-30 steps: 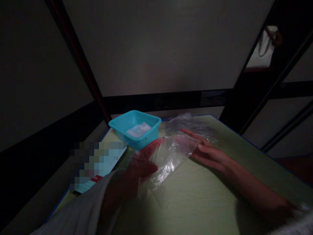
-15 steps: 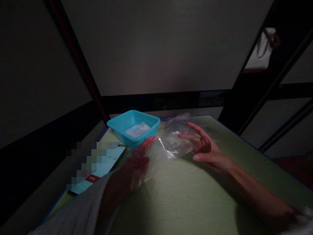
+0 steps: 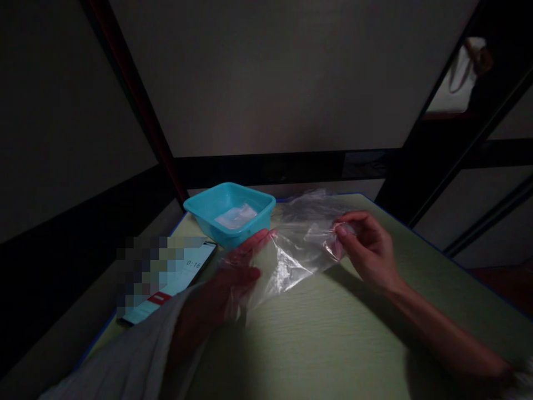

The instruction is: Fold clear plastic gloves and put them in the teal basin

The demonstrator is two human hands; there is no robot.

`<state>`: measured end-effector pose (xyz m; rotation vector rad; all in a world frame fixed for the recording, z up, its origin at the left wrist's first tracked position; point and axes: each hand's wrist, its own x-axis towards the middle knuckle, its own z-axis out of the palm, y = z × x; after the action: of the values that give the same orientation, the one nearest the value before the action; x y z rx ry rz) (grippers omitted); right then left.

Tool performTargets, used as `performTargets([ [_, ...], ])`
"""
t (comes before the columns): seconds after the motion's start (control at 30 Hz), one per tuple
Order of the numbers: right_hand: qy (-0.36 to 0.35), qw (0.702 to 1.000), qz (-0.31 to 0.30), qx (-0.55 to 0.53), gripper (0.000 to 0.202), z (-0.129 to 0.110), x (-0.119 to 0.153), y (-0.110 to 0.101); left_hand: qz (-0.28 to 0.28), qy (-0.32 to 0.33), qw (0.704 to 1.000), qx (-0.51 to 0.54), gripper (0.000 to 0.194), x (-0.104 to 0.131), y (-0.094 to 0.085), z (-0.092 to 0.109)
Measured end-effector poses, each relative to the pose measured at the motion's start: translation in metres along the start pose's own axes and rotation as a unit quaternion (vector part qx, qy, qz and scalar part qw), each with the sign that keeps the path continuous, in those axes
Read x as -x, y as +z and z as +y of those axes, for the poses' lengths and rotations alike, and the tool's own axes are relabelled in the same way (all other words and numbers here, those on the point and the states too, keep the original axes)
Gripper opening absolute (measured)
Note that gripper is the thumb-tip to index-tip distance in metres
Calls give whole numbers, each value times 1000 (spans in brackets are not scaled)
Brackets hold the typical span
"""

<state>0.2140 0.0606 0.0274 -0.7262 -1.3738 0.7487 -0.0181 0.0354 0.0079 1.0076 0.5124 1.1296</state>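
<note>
A clear plastic bag (image 3: 287, 266) is stretched between my two hands above the green table (image 3: 316, 344). My left hand (image 3: 239, 269) is inside or behind the bag's left end, with the film lying over its fingers and the thumb against it. At the bag's right end, my right hand (image 3: 366, 244) pinches the film between thumb and fingers. Just beyond my left hand stands a turquoise basin (image 3: 254, 228) with a white, partly see-through packet (image 3: 236, 216) in it.
More crumpled clear plastic (image 3: 312, 203) lies at the table's far edge, right of the basin. A lit phone (image 3: 183, 278) rests at the left edge. Pale panels stand behind the table, and a white bag (image 3: 456, 83) sits on a shelf at the upper right.
My right hand has closed from spread fingers into a pinch on the plastic bag. The bag is now pulled out wider towards the right. My left hand has barely moved.
</note>
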Motion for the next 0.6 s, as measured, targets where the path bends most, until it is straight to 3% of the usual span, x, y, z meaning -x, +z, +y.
performTargets([
  [0.1, 80, 996, -23, -36, 15, -7, -2, -3, -12, -22, 1000, 2, 52, 2, 3, 2],
  [0.2, 199, 972, -68, -106, 24, -13, -7, -9, -14, -30, 999, 25, 52, 1, 6, 3],
  [0.33, 303, 933, -105, -163, 49, -15, -12, -17, 48, -63, 997, 5, 49, -4, 6, 4],
  [0.47, 359, 917, -166, -51, 82, -7, -12, -27, 121, -77, 985, -94, 55, -11, -6, -2],
  [0.6, 347, 889, -297, 43, 94, 3, -7, -43, 112, -84, 972, -188, 70, -13, -24, -11],
])
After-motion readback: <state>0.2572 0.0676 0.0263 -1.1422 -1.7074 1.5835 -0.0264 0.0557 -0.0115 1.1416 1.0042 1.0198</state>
